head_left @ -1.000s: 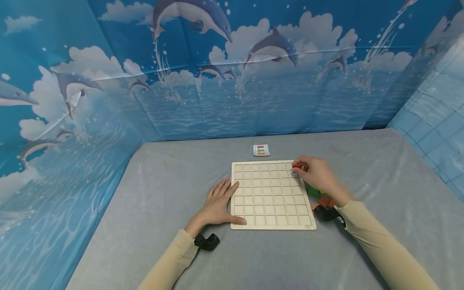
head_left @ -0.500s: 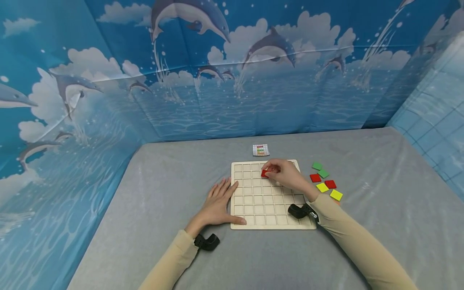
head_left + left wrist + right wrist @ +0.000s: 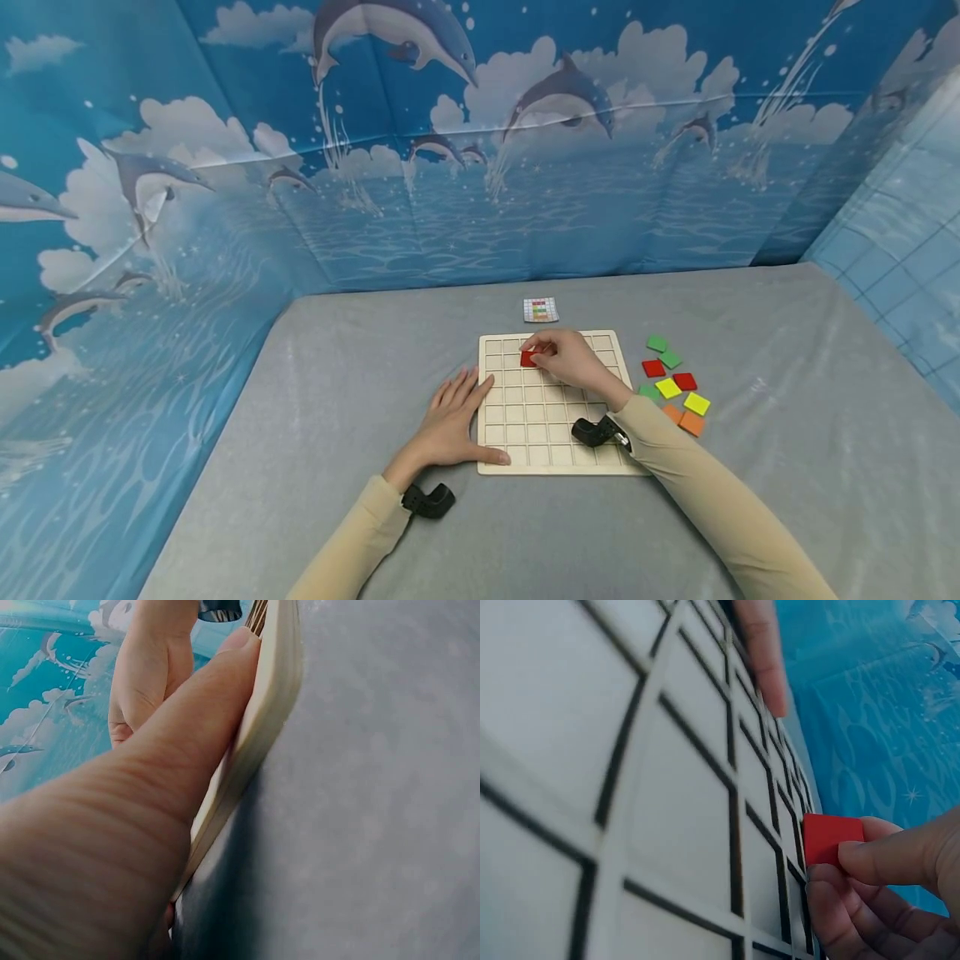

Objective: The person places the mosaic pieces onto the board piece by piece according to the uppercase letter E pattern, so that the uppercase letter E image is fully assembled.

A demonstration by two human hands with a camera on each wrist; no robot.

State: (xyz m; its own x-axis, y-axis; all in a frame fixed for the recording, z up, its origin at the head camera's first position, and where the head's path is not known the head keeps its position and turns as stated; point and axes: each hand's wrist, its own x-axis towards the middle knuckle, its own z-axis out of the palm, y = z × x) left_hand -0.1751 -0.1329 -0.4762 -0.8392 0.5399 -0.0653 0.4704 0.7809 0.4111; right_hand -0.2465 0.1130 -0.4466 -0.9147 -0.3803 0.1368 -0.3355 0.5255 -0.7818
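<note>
"Pinching what, right hand?"

"Red square tile, thumb one side, fingers the other. Tile's at the far rows of the wooden grid board, a bit left of center. Can't tell if it touches the board."

"Left hand?"

"Spread at the board's left edge, thumb resting on the near-left corner."

"Loose tiles?"

"Right of the board, on gray cloth. In view: three green tiles, two red tiles, two yellow tiles, two orange tiles. Some partly behind the right sleeve."

"Rest?"

"Printed grid card just past the board's far edge, dolphin-print backdrop behind. Beige sleeves, black device at each wrist."
</note>
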